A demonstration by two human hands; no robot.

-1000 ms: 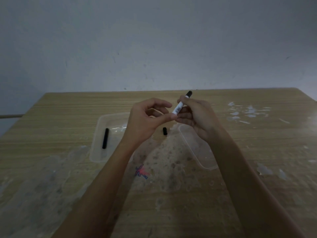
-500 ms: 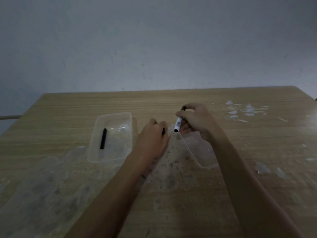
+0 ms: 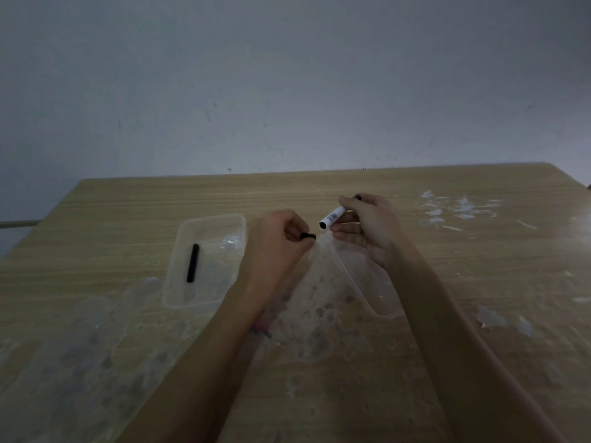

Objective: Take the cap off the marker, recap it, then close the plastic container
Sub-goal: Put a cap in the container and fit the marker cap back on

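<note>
The right hand (image 3: pixel 367 225) is holding the white marker (image 3: pixel 332 216) up over the wooden table (image 3: pixel 447 282), with its fingers wrapped tight around the far end. The marker is tilting, and its open end is pointing down toward the left hand (image 3: pixel 278 241). The left hand is pinching the small black cap (image 3: pixel 307 236) between finger and thumb, just beside the marker's open end but not touching it. The clear plastic container (image 3: pixel 204 260) is sitting open on the table to the left of the hands, and a black stick (image 3: pixel 193 263) is lying inside it (it is too dark to tell what it is). The clear lid (image 3: pixel 361 282) is lying flat under the right arm.
</note>
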